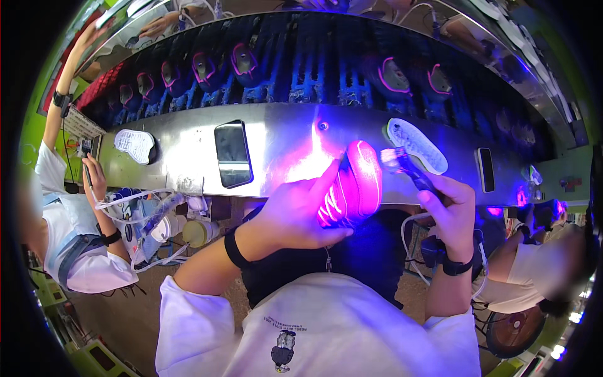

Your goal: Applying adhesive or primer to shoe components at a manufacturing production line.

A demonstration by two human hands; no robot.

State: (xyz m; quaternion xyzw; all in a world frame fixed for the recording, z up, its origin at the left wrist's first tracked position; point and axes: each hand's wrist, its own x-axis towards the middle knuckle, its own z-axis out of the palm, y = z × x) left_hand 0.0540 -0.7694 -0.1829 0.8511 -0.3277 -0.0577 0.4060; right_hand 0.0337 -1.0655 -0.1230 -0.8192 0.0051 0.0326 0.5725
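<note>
My left hand [294, 206] is closed around a shoe upper [363, 179], which glows bright pink under violet light, its laces showing beside my fingers. The shoe is held tilted, toe pointing away from me, at the near edge of the metal bench. In my right hand [451, 210] is a dark-handled brush [411, 168], its blurred bristle end just right of the shoe and apart from it. Behind the brush lies a white shoe sole [416, 146] on the bench, partly covered by the brush. A small glowing violet spot [323, 125] shows on the bench beyond the shoe.
The metal bench [188, 132] holds a black phone [233, 154], another white sole [134, 146] and a second phone [485, 169]. Beyond runs a dark conveyor [308, 56] with several pink-edged shoe uppers. Co-workers sit left and right; white hoses [129, 200] hang near the left one.
</note>
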